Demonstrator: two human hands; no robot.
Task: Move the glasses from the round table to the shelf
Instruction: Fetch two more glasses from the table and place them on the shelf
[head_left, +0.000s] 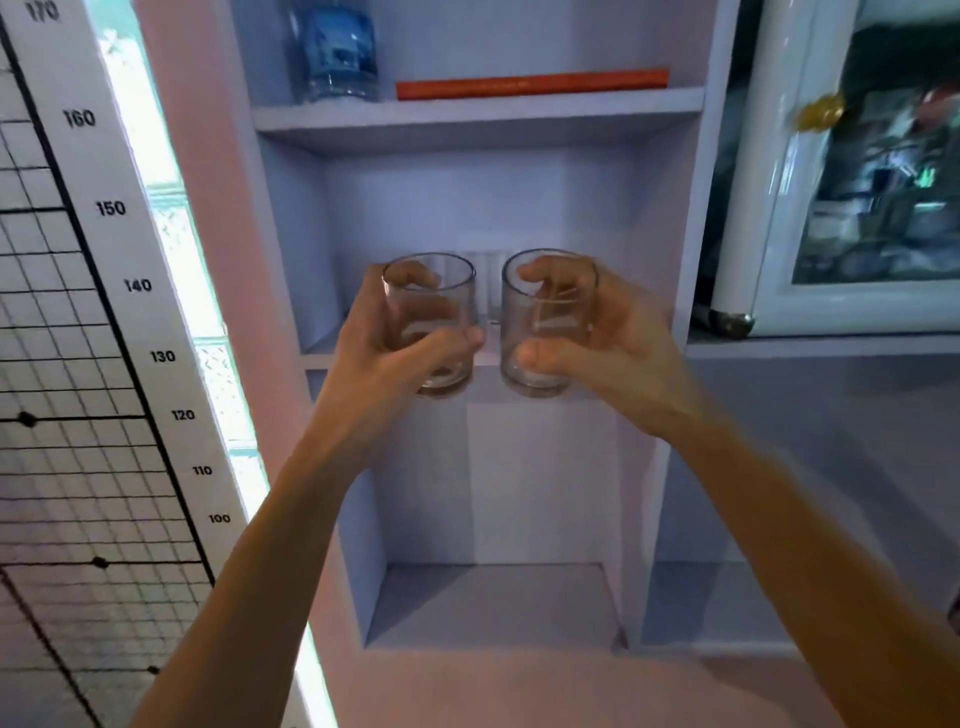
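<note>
At nine o'clock from my hands stands a white height chart (111, 208) with black numbers and a grid. My left hand (384, 364) is closed round the left glass (431, 322): the thumb lies across its near side low down, and the fingers show through the clear wall on the far side. The glass is upright and empty. It is held in front of the shelf unit (478, 117), at the level of the middle board (318, 354), its base overlapping the board's front edge; I cannot tell whether it touches the board. At twelve o'clock from it, on the upper board, stands a blue water bottle (337, 52), with a flat orange book (530, 83) lying at the bottle's three o'clock. Between my two glasses, further back in the middle compartment, a ribbed glass (485, 280) stands on the board. At three o'clock from the left glass, just apart from it, is the right glass (548, 322), also upright and empty. My right hand (623, 348) grasps it, thumb low on the near side and fingers curled behind. At two o'clock from that hand is a white-framed cabinet door (769, 208) with a brass knob (821, 111)
</note>
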